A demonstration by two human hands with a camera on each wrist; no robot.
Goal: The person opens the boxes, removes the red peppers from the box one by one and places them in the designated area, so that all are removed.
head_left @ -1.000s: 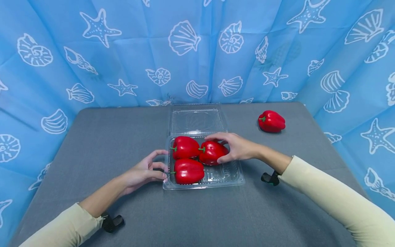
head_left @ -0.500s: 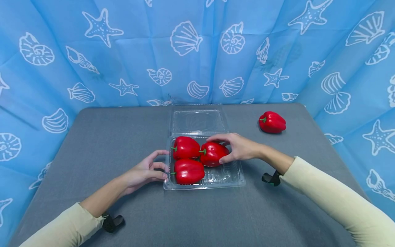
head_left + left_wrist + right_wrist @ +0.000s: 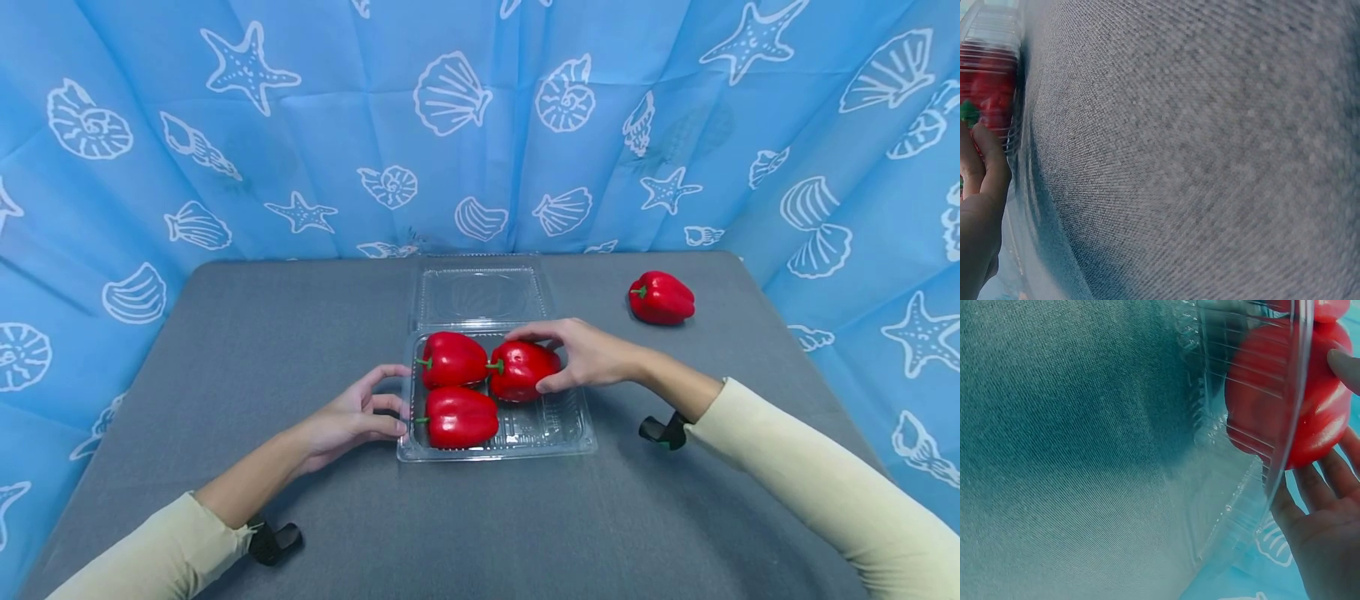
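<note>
A clear plastic container (image 3: 558,450) sits with its lid (image 3: 480,296) folded back behind it. Inside are three red bell peppers: one at the back left (image 3: 452,360), one at the front left (image 3: 460,418) and one at the back right (image 3: 521,372). My right hand (image 3: 592,357) grips the back-right pepper, thumb in front and fingers behind; the right wrist view shows that pepper (image 3: 1316,406) inside the ribbed wall. My left hand (image 3: 341,421) touches the container's left side with extended, slightly bent fingers. In the left wrist view, those fingers (image 3: 994,165) are beside the wall.
Another red bell pepper (image 3: 662,297) lies at the back right of the grey cloth-covered table (image 3: 495,533). A blue curtain (image 3: 300,150) with white shell prints hangs behind and around the table. Black straps (image 3: 276,543) are worn at both wrists.
The right hand and the pepper it holds have shifted slightly to the right within the container. The left hand keeps its place at the container's left edge.
</note>
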